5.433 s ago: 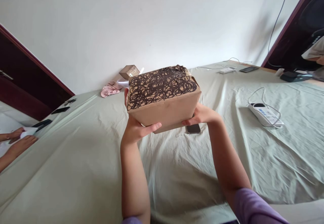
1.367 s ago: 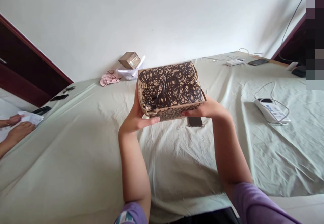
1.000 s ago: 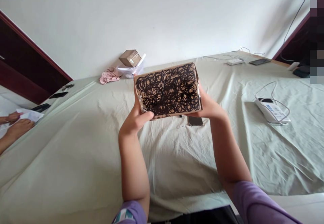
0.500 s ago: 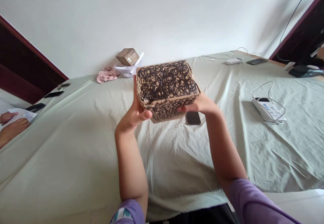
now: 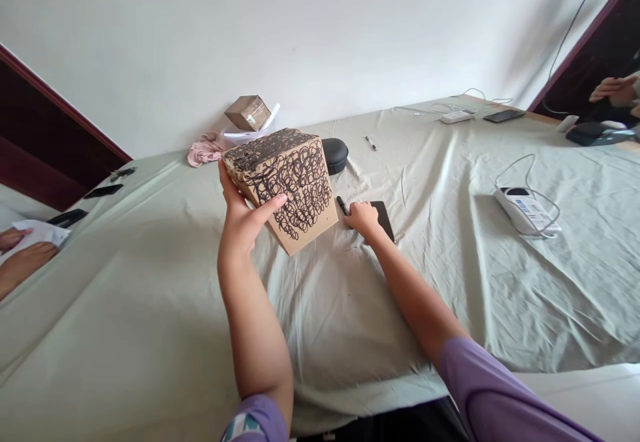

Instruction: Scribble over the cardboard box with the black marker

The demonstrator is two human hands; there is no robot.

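While the person's left hand (image 5: 244, 223) carries a cardboard box (image 5: 293, 192) scribbled over in black ink, the box sits tilted above a pale green sheet (image 5: 150, 309), one corner pointing down toward the cloth; whether that corner touches it, I cannot tell. The grip of that hand is wide around the box, with the fingers behind it and the thumb (image 5: 273, 203) laid across the scribbled face. Just right of the box, the person's right hand (image 5: 363, 219) sits low on the sheet, curled against a dark phone (image 5: 384, 219), with a black marker (image 5: 342, 205) poking out beside its fingers; whether this hand's grip is closed on the marker cannot be told. Behind the box lie a black zip case (image 5: 335, 155) and, farther right, a small pen (image 5: 371, 143). A pink cloth (image 5: 204, 154) and a white plastic bag (image 5: 245, 139) topped by a small carton (image 5: 247, 113) stand near the wall. A white power strip (image 5: 525, 210) lies well to the right, and another person's hands (image 5: 25, 252) hold white paper (image 5: 43, 232) at the far left.
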